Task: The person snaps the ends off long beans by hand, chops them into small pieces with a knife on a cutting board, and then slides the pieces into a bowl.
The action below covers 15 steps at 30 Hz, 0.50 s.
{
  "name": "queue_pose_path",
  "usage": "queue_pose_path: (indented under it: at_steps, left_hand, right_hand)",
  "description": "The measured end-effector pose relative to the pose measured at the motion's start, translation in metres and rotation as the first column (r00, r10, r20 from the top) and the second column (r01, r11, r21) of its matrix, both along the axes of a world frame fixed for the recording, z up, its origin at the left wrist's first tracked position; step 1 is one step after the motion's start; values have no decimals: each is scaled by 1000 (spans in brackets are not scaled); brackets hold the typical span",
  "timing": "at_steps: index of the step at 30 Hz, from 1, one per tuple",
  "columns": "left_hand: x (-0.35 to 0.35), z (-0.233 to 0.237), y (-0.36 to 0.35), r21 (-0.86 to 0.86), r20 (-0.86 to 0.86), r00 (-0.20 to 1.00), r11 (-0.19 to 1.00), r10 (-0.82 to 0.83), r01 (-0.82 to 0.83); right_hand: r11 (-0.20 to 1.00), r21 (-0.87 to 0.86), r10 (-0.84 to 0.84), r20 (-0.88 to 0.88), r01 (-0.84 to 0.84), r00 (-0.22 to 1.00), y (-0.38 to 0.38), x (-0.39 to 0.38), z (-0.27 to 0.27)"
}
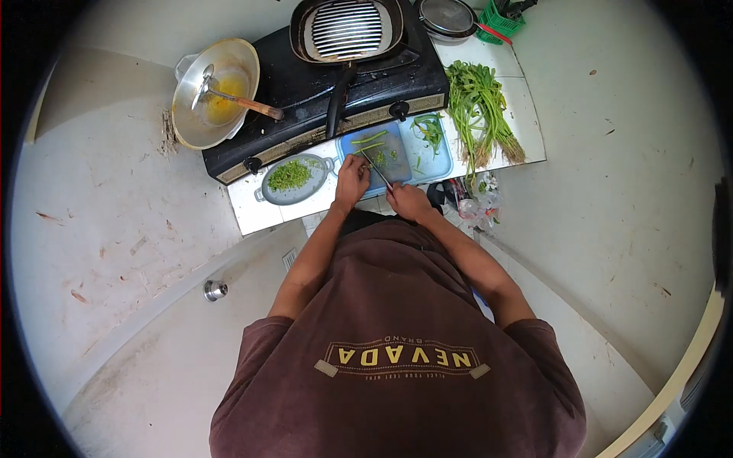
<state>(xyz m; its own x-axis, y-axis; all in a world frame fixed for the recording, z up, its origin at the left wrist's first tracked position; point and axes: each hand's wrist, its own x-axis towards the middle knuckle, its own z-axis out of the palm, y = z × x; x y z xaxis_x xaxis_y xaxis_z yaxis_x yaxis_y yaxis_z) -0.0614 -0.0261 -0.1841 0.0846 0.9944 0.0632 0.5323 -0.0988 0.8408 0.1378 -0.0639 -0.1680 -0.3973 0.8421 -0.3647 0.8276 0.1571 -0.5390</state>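
My right hand [410,202] is closed round the handle of a knife [377,170], whose thin blade slants up and left over a blue cutting board [350,143]. My left hand [353,182] rests at the board's left side, fingers bent together close to the blade; what they pinch is too small to make out. Just beyond the fingertips lie a few green stalks [369,138], with chopped green bits [392,155] to the right of the blade. A bunch of leaves [429,131] sits in the light-blue right section of the board.
Left of the board is a grey oval dish [306,192] of chopped greens [289,176]. Behind stands a black stove [298,114] with a grill pan [347,30] and a wok [185,114] holding a ladle [252,104]. Rooted leafy greens [479,107] lie at right, below a sieve [447,15].
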Motion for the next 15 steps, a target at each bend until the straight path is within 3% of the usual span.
queue_pose_path:
  at_steps: [2,5,15]
  left_hand:
    - [0,0,0,3,-20,1000,1000,3,-3]
    - [1,0,-1,5,6,1000,1000,-5,4]
    - [0,2,-1,-4,-13,1000,1000,-2,2]
  right_hand:
    - [1000,-3,-4,25,4,1000,3,-4,1]
    - [998,53,-42,-72,46,997,9,-10,-21]
    - [1000,4,15,10,-15,1000,1,1,-10]
